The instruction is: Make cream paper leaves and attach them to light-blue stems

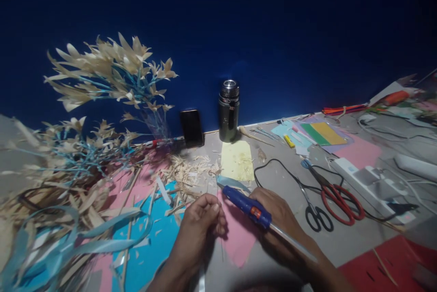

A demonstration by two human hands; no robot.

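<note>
My right hand [277, 212] is wrapped round a blue hot glue gun [241, 202] with an orange-red switch. A clear glue stick [292, 241] juts from its back end, and the nozzle points up and left. Left of the nozzle, my left hand [201, 219] is closed, thumb against curled fingers; what it pinches, if anything, is too small to name. A strip of light blue ribbon [234, 182] lies just beyond the gun's tip. Pink paper [239, 242] and yellow paper [237, 160] lie under and beyond the hands.
Dried-husk flowers [112, 73] on blue stems stand at the left, above loose husks and coiled ribbon [102, 246]. A phone [191, 128] and a flask [228, 112] stand by the wall. Red-handled scissors [341, 203], black-handled scissors [319, 218] and a power strip [362, 187] lie right.
</note>
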